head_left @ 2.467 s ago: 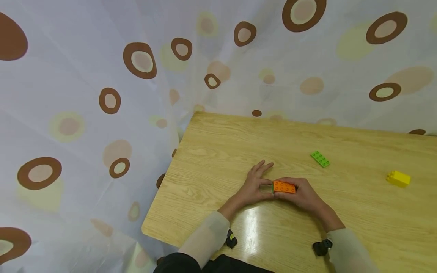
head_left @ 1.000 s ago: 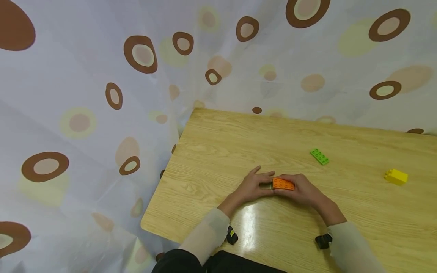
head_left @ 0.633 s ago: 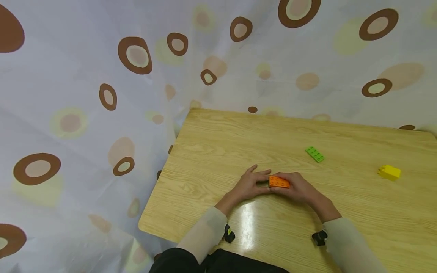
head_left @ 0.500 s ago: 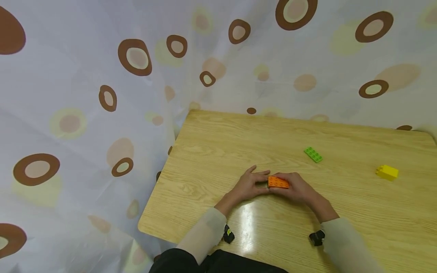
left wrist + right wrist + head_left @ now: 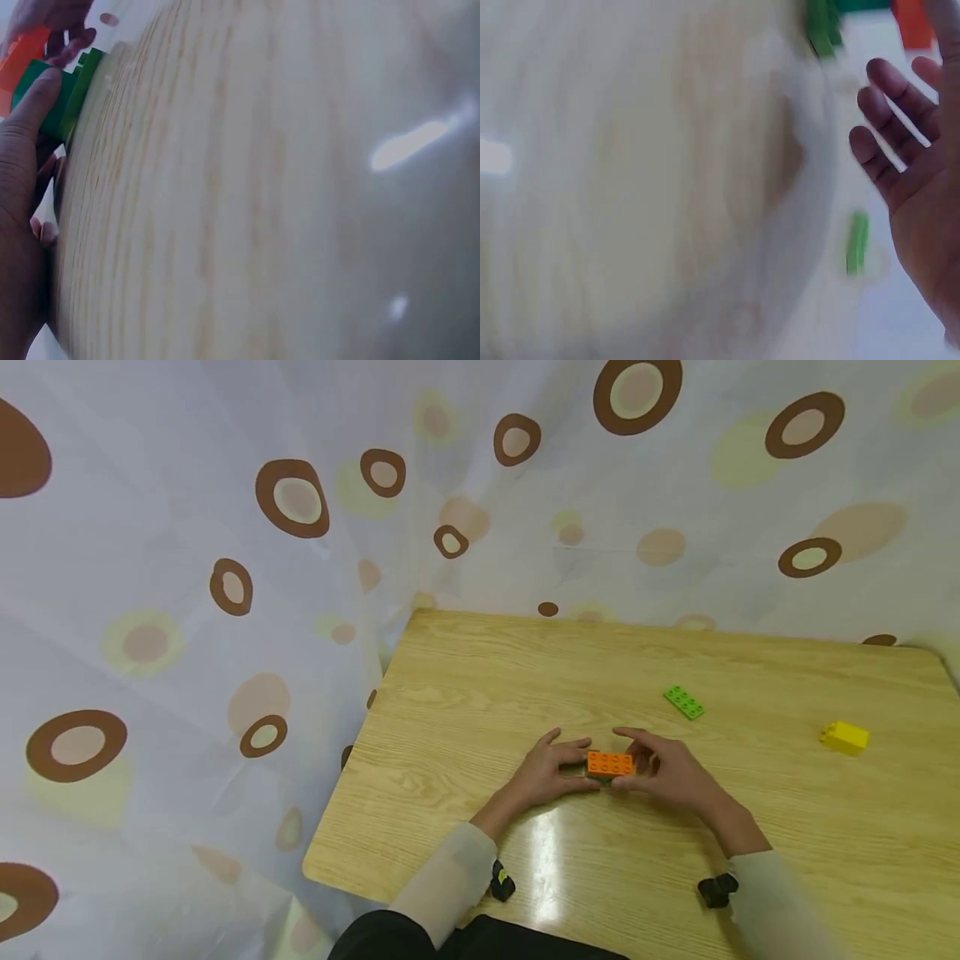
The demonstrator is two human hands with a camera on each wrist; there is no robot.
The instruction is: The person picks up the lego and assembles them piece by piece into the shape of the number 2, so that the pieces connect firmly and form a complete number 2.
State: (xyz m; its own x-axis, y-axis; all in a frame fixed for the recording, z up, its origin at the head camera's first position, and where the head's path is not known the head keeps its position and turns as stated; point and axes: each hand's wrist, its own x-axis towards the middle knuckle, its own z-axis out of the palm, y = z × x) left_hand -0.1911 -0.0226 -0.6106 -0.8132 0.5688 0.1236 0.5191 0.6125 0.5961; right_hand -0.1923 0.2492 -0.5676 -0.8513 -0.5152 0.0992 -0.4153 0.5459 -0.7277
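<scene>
A small stack of toy building bricks stands on the table between the two hands. Its top is an orange brick with two rows of studs; beneath are a dark green brick and a lighter green base. The left hand pinches the stack from the left, its thumb against the dark green brick in the left wrist view. At the right end of the stack, the right hand has its fingers spread and relaxed, holding nothing. In the right wrist view its fingertips are apart from the bricks.
A bright green studded plate lies farther back on the wooden table. To the right is a yellow brick, tipped with its studs facing left. A dotted curtain hangs behind the table and along its left.
The right hand has let go of the stack and drawn back to the right, its fingers opening. The left hand keeps its pinch. The head view has shifted slightly.
</scene>
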